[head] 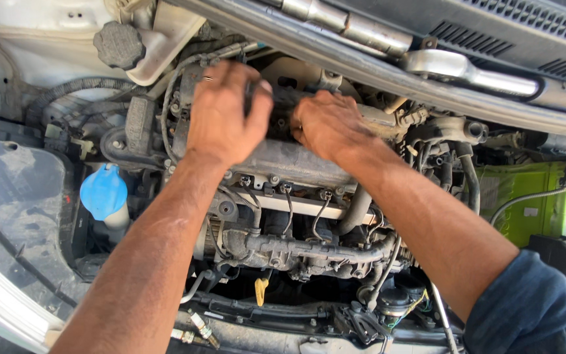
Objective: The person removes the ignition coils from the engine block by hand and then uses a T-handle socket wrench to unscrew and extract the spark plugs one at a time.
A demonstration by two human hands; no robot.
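I look down into a car's engine bay. My left hand point(223, 111) lies flat on the far side of the grey engine cover point(296, 164), fingers spread and reaching toward a dark part behind it; a ring shows on one finger. My right hand point(327, 124) sits just to its right, fingers curled down into the same spot at the back of the engine. What the fingers touch is hidden under both hands, so I cannot tell if either grips anything. Both forearms cross over the engine's front, and a blue sleeve point(532, 308) covers my right upper arm.
A blue reservoir cap point(103, 190) stands at the left, a black round cap point(119, 44) on a white tank above it. A yellow dipstick handle point(261, 290) shows low in front. Hoses, wiring and a fuel rail point(296, 204) crowd the engine. The green battery point(525, 196) sits right.
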